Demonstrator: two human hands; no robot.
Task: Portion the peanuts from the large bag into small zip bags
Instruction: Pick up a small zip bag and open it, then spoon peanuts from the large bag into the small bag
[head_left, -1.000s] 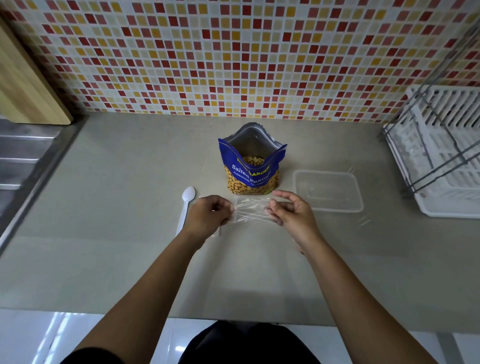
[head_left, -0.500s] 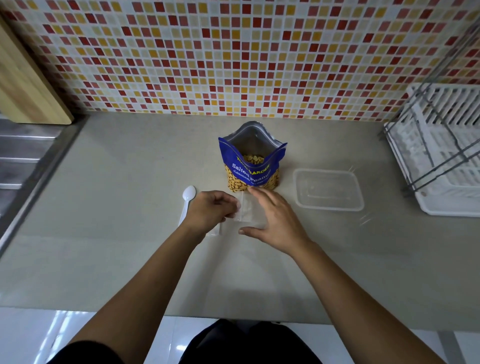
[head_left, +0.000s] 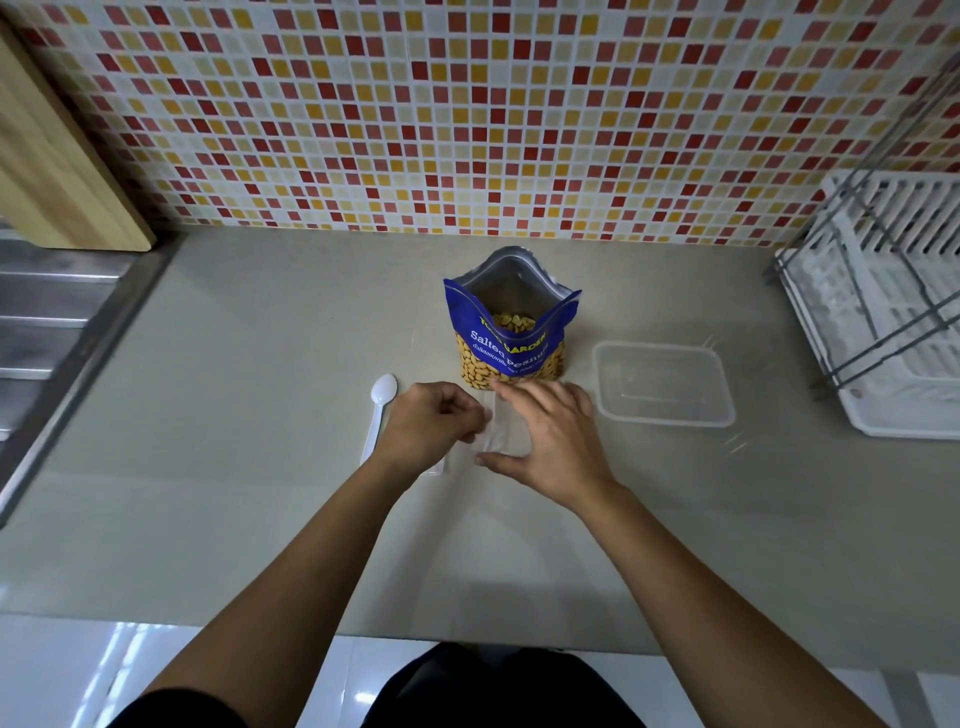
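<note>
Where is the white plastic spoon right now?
In the head view the spoon lies flat on the counter, just left of the left hand and left of the open peanut bag.

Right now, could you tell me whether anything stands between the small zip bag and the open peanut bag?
Nothing visible does. The small zip bag, pinched by the left hand beneath the right hand, sits directly before the peanut bag; the plastic spoon and clear container sit aside.

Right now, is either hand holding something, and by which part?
The left hand pinches the small clear plastic zip bag at its left end. The right hand lies open over it, gripping nothing.
</note>
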